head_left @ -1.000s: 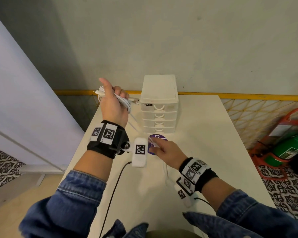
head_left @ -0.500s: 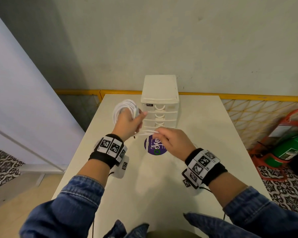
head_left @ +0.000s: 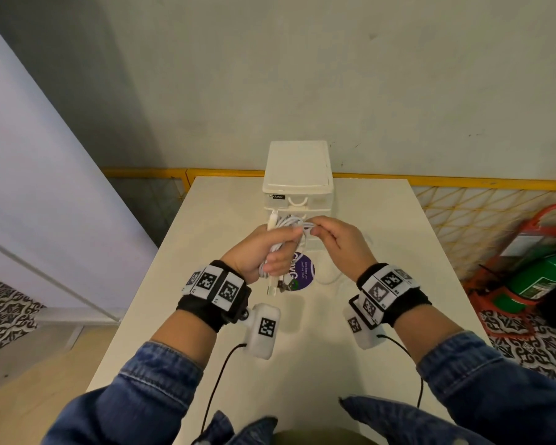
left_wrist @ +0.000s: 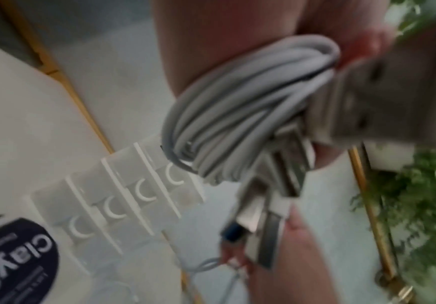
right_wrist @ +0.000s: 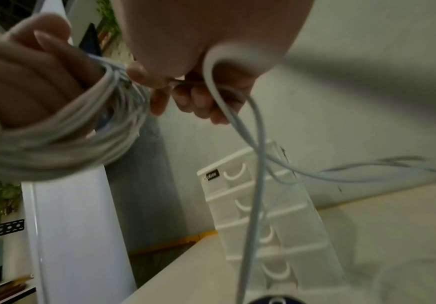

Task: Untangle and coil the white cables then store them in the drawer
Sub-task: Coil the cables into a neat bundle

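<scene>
My left hand (head_left: 278, 252) grips a coiled bundle of white cables (head_left: 286, 228) just in front of the white drawer unit (head_left: 297, 175), whose drawers look shut. Plug ends (head_left: 273, 289) hang below the fist. In the left wrist view the coil (left_wrist: 237, 115) loops round the fingers and USB plugs (left_wrist: 274, 205) dangle from it. My right hand (head_left: 316, 231) pinches a strand at the coil's right side. The right wrist view shows the right hand's fingers (right_wrist: 206, 102) holding a loose strand (right_wrist: 253, 185) that trails down toward the table (head_left: 302, 364).
A purple round sticker (head_left: 305, 274) lies on the table below the hands, with a loop of loose cable (head_left: 331, 279) beside it. A green fire extinguisher (head_left: 540, 277) in a red stand is off the table's right edge. A yellow rail (head_left: 463, 181) runs behind.
My left hand came down from high on the left to the front of the drawer unit, turning the coil. My right hand rose from the sticker and now pinches the coil.
</scene>
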A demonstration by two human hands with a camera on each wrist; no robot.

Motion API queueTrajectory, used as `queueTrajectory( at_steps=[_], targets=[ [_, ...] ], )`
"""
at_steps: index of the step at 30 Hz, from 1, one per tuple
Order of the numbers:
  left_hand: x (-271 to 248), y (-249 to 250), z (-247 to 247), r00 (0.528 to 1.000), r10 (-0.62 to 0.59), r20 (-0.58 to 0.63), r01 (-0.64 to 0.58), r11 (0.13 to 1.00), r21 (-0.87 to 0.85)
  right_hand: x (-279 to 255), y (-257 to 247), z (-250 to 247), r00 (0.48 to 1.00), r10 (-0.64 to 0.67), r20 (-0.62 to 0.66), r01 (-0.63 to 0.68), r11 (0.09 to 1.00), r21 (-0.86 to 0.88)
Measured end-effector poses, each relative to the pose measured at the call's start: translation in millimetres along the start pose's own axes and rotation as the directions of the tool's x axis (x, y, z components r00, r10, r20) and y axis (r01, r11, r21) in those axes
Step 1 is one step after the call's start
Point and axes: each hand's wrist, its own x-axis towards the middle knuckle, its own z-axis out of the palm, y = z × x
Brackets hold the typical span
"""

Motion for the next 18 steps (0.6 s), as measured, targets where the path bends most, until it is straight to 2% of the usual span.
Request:
queueTrajectory(
  at_steps=[4,7,10,13,15,17,18],
  targets=[
    [5.1,15.3,1.3,0.990,0.134,0.043,-0.113,0.940,-0.321,-15.4,7.5,20.2,0.986,0.150,0.074,-0.153,0.988,0.037],
    [7.8,21.2,3.1,0.968,0.245,0.053,-0.193,0.863,-0.467,-24.2,12.6,34.6,0.973,0.198,0.116,-0.206,0.977,0.057],
    [7.7,28.7,2.0,0.939,0.344,-0.015,-0.289,0.765,-0.576,-27.3,14.6,39.1,0.959,0.249,0.136,-0.259,0.964,0.065],
    [6.1,39.9,-3.5,0.890,0.411,-0.195,-0.439,0.661,-0.608,-32.4,19.4,39.5,0.950,0.282,0.131,-0.293,0.953,0.077],
    [6.7,48.7,-6.1,0.839,0.407,-0.359,-0.543,0.599,-0.589,-36.0,21.7,41.4,0.945,0.297,0.136,-0.309,0.948,0.080],
    [9.0,55.2,-8.0,0.743,0.373,-0.556,-0.651,0.594,-0.472,-37.3,19.4,43.1,0.940,0.286,0.185,-0.301,0.952,0.055],
    [10.6,56.4,-9.1,0.687,0.359,-0.632,-0.680,0.623,-0.386,-37.6,16.1,43.9,0.936,0.260,0.237,-0.272,0.962,0.019]
  ],
)
